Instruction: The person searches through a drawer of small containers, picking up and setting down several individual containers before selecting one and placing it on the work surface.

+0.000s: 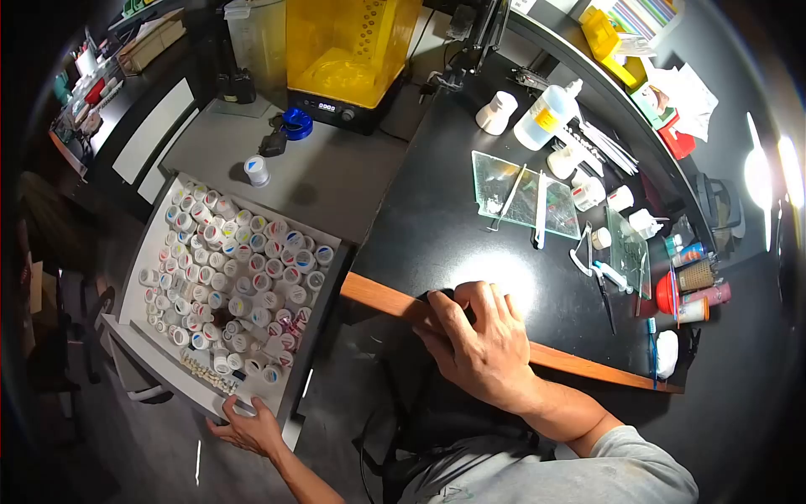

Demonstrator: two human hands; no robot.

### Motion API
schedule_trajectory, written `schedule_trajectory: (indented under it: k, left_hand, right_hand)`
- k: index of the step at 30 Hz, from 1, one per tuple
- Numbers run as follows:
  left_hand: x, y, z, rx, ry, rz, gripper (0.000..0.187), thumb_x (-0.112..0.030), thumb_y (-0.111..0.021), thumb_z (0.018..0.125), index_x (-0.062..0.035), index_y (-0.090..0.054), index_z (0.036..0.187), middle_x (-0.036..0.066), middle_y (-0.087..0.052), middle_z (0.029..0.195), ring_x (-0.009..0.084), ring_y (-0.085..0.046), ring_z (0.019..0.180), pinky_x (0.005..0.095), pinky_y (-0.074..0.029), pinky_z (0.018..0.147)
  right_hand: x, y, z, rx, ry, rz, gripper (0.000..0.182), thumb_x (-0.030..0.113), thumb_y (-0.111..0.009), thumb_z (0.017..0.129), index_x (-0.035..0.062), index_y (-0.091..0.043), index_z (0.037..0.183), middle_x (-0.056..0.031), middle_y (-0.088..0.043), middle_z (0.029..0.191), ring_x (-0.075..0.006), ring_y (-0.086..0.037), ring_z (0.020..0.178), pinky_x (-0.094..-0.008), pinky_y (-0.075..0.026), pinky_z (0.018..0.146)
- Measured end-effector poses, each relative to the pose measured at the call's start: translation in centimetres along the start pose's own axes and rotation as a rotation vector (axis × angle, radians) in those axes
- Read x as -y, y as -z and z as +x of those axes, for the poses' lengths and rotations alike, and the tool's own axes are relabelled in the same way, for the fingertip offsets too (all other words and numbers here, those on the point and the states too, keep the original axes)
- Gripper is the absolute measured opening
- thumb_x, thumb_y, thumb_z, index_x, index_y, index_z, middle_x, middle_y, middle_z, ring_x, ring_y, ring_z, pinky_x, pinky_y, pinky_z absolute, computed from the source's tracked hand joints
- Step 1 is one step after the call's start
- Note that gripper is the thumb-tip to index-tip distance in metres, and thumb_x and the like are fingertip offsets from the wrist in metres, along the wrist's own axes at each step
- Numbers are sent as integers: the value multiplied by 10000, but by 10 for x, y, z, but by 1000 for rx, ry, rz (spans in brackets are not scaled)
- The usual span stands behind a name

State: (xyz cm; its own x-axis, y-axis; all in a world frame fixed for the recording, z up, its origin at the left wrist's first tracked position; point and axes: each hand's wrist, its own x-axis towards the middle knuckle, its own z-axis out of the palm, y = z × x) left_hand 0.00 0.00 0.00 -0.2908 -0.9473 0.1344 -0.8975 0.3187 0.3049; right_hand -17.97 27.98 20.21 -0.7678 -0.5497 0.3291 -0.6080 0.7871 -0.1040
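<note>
An open drawer (302, 412) at the left is packed with small white jars (222, 277) whose lids carry coloured marks. My left hand (250, 428) is at the drawer's front edge, thumb and fingers apart, holding nothing. My right hand (483, 336) rests on the wooden edge (579, 365) of the black desk (420, 227), its fingers bent over the edge. A dark shape shows between its thumb and index finger, too unclear to name. Tooth-coloured shade pieces (210, 374) lie at the drawer's front.
One jar (257, 171) stands on the grey top behind the drawer, near a blue ring-shaped item (297, 123) and an orange-covered machine (344, 59). On the desk are glass plates (504, 189), tweezers, bottles (546, 118) and brushes.
</note>
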Motion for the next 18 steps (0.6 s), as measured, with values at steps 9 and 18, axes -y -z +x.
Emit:
schedule_trajectory:
  k: [9, 18]
  left_hand:
    - [-7, 8, -2, 13, 29, 24, 359, -240, -771, 741, -147, -634, 1059, 285, -305, 1434, 435, -335, 1363, 535, -391, 1016]
    - [-10, 13, -3, 54, 64, 39, 342, -270, -761, 758, -167, -652, 1066, 241, -290, 1453, 394, -316, 1379, 519, -414, 1022]
  right_hand:
    - [-3, 4, -3, 12, 18, -51, 475, 286, -754, 790, 119, -600, 1206, -53, -503, 973, -197, -526, 871, -350, -400, 703]
    - [-6, 1, -7, -32, 35, -22, 401, 287, -695, 843, 108, -599, 1190, -60, -506, 966, -209, -528, 867, -361, -395, 678]
